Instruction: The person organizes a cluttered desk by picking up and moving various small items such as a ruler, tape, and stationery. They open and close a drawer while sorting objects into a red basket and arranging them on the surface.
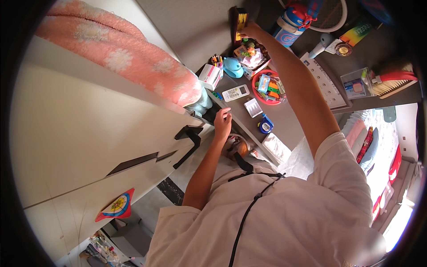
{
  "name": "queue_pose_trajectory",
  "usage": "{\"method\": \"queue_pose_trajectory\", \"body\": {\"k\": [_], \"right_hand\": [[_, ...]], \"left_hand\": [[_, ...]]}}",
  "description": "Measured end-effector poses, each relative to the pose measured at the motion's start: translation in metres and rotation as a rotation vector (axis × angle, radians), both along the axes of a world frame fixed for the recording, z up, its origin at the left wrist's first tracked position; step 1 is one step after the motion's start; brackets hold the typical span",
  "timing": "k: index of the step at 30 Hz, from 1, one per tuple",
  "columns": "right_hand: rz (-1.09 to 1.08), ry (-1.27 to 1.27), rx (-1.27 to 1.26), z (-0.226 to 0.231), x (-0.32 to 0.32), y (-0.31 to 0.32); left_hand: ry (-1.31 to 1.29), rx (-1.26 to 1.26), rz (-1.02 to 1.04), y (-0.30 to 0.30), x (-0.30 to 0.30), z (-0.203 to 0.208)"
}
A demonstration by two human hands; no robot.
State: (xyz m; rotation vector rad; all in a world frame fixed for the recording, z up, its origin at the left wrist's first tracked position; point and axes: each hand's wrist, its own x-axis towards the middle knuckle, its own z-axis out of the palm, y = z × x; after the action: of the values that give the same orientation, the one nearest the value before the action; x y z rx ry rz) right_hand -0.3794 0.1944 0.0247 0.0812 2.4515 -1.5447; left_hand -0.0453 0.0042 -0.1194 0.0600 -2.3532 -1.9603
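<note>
Nearest to us is our pale shirt (275, 213), with a black cord (242, 227) hanging down its front. Our left hand (223, 123) is raised before the near edge of the grey desk (291, 118); its fingers are loosely curled, and we see nothing between them. Just to its left stands the white door (89, 124) with its black handle (191, 133), and a pink towel (120, 49) with white flowers hangs over its top.

On the desk, closest to us, lies a blue tape measure (265, 124), then a small white box (253, 107), and beyond that a white remote (235, 93). Right of the remote is a red basket (255, 91) full of small coloured things. Farther back we find a rounded turquoise object (233, 67) and, left of it, a white-and-pink box (210, 76).

Our right arm stretches across the desk to the far side. There the right hand (251, 31) is at the right side of a dark case (240, 26) with a yellow face, standing by the wall; we cannot tell whether the fingers grip it or only touch it. Right of that hand, beyond our forearm, is a blue bottle (284, 35) with a red top.
</note>
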Motion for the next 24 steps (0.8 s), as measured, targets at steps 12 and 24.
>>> {"method": "queue_pose_trajectory", "body": {"k": [12, 24], "right_hand": [[0.033, -0.001, 0.149, -0.05, -0.009, 0.013], [-0.108, 0.14, 0.949, -0.063, 0.007, 0.004]], "left_hand": [[-0.073, -0.011, -0.012, -0.003, -0.003, 0.012], [-0.045, -0.196, -0.225, 0.018, -0.014, 0.012]]}}
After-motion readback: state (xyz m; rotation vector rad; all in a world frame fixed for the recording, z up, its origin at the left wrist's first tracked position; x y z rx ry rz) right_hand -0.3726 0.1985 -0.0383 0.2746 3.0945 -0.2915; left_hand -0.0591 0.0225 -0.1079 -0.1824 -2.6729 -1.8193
